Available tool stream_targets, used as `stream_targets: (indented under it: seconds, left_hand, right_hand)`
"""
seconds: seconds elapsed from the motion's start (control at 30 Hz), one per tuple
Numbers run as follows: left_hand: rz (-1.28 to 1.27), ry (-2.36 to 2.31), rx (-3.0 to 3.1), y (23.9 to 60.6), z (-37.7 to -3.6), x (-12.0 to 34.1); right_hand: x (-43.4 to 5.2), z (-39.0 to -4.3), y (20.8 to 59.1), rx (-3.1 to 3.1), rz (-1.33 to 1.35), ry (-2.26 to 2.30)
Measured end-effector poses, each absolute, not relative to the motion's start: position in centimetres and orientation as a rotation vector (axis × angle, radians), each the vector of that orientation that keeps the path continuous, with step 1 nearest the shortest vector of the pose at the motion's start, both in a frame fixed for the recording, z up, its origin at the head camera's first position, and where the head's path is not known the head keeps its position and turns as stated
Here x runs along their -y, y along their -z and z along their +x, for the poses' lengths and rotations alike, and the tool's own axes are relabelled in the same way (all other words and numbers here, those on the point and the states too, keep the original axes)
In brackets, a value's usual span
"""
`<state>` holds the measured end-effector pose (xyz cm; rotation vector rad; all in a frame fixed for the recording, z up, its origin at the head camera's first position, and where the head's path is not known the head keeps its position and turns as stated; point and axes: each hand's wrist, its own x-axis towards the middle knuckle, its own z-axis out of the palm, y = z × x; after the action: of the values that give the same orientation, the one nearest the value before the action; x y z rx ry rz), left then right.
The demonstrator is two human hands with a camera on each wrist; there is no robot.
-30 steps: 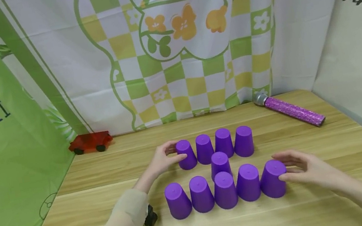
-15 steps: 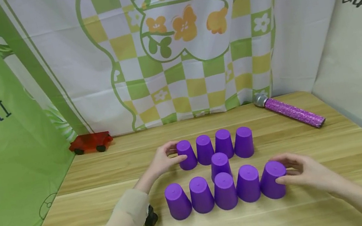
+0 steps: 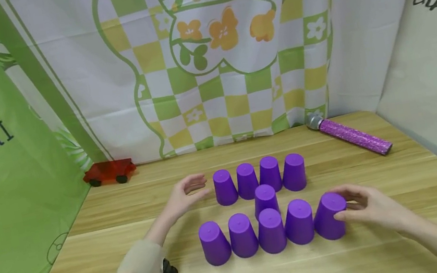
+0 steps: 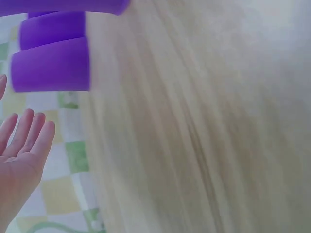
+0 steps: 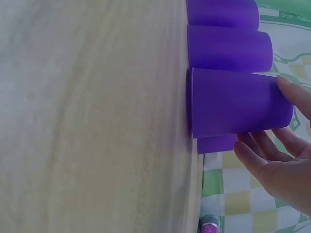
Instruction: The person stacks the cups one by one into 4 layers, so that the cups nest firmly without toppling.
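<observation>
Left of the lone middle cup (image 3: pixel 265 198), the left hand (image 3: pixel 182 195) hangs open, holding nothing, just beside the back row's end cup (image 3: pixel 225 187). Right of it, the right hand (image 3: pixel 367 208) curls round the front row's end cup (image 3: pixel 330 216); a careless tug there could topple its touching neighbour (image 3: pixel 299 221).

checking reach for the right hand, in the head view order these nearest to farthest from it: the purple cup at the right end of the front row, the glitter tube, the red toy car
1. Right-end purple cup, touching the right hand.
2. Glitter tube, back right, by the curtain.
3. Red toy car, far back left.
</observation>
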<state>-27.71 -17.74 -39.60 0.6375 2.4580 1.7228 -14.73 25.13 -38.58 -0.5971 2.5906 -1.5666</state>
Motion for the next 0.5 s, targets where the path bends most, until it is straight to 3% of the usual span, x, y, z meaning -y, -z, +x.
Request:
stream_targets:
  seconds: [0.5]
  left_hand:
    - [0.562, -1.828, -2.532, 36.3, -20.7, 21.3]
  right_hand:
    - [-25.7, -16.4, 35.9, -2.743, -0.412, 1.627]
